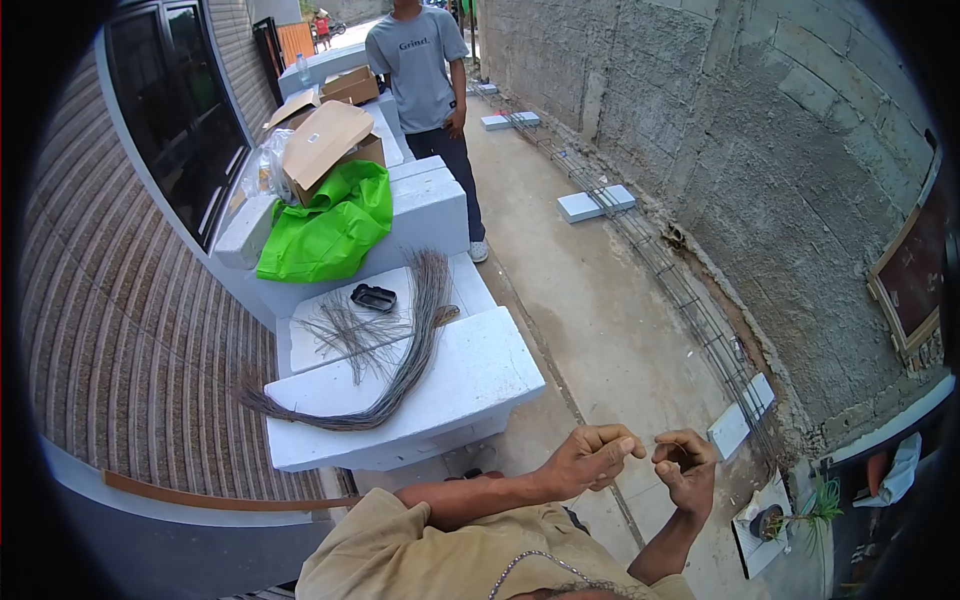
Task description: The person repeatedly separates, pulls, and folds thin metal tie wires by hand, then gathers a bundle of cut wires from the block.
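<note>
Wire bundle (pixel 409 374) forward-left of left hand (pixel 592 460) and right hand (pixel 689 474), both half-curled, contents unclear.

khaki shirt (pixel 455 555) | short, loose sleeve (pixel 368 525) | silvery beaded chain (pixel 518 562)

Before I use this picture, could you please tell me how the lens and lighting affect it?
Head view: wide-angle distortion bows the siding, and the corners go black; head view: bright daylight leaves the white block pale; head view: the left hand and right hand look fairly clear, but fine detail between their fingertips is too small to tell.
</note>
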Motion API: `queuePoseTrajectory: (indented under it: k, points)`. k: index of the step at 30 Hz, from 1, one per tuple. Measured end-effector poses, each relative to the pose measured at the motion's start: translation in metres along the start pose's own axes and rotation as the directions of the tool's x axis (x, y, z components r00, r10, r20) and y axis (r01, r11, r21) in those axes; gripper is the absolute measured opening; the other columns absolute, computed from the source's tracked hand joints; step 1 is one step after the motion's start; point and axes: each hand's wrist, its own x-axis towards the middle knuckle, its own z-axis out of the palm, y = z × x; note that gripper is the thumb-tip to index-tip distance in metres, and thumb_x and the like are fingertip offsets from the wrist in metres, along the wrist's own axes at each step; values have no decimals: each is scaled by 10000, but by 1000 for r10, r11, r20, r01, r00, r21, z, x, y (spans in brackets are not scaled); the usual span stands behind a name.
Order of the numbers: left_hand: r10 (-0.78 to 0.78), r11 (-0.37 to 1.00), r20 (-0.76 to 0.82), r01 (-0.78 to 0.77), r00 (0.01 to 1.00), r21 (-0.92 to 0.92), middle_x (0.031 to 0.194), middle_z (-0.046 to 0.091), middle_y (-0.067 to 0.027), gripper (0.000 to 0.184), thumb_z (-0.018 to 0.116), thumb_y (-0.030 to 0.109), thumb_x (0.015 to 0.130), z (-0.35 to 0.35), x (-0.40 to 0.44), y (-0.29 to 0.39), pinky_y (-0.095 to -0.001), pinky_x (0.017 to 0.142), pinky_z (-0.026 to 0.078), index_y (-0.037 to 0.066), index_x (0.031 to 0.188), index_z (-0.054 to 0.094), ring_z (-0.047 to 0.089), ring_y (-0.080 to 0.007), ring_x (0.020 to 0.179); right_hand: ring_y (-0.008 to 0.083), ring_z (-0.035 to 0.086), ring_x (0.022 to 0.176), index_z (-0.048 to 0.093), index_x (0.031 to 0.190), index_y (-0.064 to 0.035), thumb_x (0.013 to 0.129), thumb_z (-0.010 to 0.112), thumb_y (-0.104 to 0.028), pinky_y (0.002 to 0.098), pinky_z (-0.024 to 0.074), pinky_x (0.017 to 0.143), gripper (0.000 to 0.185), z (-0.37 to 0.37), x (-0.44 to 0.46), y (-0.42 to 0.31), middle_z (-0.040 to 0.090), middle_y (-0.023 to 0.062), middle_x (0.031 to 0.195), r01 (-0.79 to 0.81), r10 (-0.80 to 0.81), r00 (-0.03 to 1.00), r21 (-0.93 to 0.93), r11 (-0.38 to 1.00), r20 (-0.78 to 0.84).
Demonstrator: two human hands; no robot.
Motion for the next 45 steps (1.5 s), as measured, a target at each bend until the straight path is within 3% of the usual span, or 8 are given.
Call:
queuePoseTrajectory:
  k: [5,8,13,18,24,29,38,45]
  points:
    - [100,796,-272,-241,957,-556,641,365,48,292,421,259,996,-6,15,31,-163,421,315,20,1137,512,338,-31,507,127,579,599,451,1254,26,789,702,-449,222,435,513,710,61,-12,25,626,80,752,-81,5,971,311,947,239]
    - [320,798,-485,-507,814,-324,615,369,47,276,439,244,989,-36,13,65,-164,389,302,16,1108,537,330,-29,479,53,455,498,438,1292,37,902,616,-270,221,355,441,526,72,-29,33,559,33,618,-341,186,935,623,704,301]
    - [440,852,-585,-522,681,33,556,339,63,209,526,192,952,-99,-7,101,-159,329,212,4,1005,602,268,-8,420,41,385,498,575,1179,41,929,568,-251,196,298,446,384,59,-31,48,542,12,620,-97,93,985,19,995,146]
    - [521,807,-716,-540,464,238,556,348,53,194,519,190,948,-167,-3,126,-177,338,226,10,1001,566,281,-27,421,48,409,486,598,1148,40,933,551,-189,204,315,428,318,54,-24,50,556,18,629,-436,371,877,180,882,304]
    - [493,821,-681,-549,542,157,556,361,37,187,500,185,947,-219,10,152,-203,356,247,15,1021,518,307,-51,428,65,506,449,635,1056,58,911,594,-205,203,404,398,304,82,1,56,616,58,631,-566,318,757,329,756,571]
    - [675,738,-618,-348,403,578,546,408,45,158,561,117,915,-219,23,149,-201,363,214,-35,930,601,304,-25,420,80,543,446,643,1023,64,896,609,-197,207,430,388,292,89,-4,65,638,88,645,-651,332,700,376,659,632]
    - [741,612,-438,-244,509,753,529,411,58,168,643,119,875,-196,14,131,-193,372,218,-42,904,677,303,-9,419,60,440,408,659,993,68,891,616,-163,201,340,369,256,98,-47,81,632,93,646,-735,457,668,425,529,587]
    - [745,583,-431,-183,509,792,549,493,26,143,668,96,849,-206,6,117,-183,375,262,-40,892,683,384,-14,426,80,516,529,662,1069,7,885,633,-173,230,398,463,259,88,-80,81,619,43,648,-555,423,764,161,816,487]
